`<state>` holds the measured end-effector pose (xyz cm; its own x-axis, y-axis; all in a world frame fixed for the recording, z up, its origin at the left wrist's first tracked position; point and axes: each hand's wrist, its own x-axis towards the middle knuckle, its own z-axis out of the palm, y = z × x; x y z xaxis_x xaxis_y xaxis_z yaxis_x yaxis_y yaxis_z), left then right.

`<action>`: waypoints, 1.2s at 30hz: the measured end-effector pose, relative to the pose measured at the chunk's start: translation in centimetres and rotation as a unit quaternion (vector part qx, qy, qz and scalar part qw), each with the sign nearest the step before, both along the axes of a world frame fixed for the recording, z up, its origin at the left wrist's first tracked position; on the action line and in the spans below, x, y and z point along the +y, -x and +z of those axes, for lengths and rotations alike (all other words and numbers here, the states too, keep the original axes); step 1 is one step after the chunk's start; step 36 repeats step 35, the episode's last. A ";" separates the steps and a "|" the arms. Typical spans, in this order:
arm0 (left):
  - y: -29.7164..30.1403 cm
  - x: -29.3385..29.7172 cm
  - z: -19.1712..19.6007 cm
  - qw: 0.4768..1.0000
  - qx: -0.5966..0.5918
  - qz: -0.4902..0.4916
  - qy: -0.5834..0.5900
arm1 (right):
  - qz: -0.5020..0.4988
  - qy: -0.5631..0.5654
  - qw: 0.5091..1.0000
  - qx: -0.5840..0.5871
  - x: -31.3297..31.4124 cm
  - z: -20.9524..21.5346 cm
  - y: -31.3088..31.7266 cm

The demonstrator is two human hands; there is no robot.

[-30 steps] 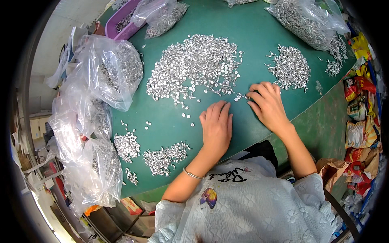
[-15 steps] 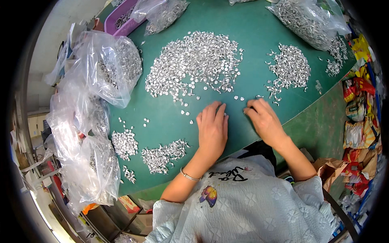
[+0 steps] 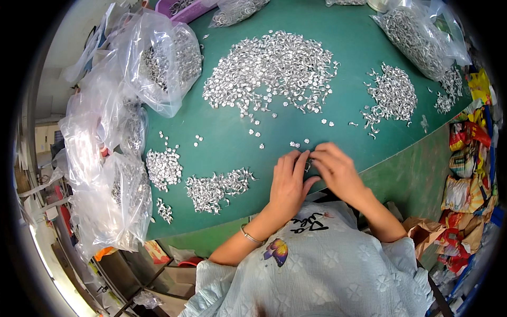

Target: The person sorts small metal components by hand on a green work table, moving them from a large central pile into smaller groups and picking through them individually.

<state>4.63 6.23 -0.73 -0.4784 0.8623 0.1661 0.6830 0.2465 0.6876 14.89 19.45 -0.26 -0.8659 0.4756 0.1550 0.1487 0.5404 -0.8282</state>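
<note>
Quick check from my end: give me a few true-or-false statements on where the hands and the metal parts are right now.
1. Both hands meet at the table's near edge. True: left hand and right hand touch over a small metal piece.
2. The table top is red. False: it is green.
3. The largest pile of metal parts lies beyond the hands. True.
4. The clear bags sit on the person's right only. False: most are stacked on the left.

A single head-worn fisheye view looks steeply down, close over the green table point(image 3: 348, 58), edges bending outward.
</note>
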 end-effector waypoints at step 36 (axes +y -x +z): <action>3.9 -1.4 -1.3 0.988 -0.112 0.100 -0.027 | 0.175 -0.191 0.958 -0.126 0.5 -1.5 6.4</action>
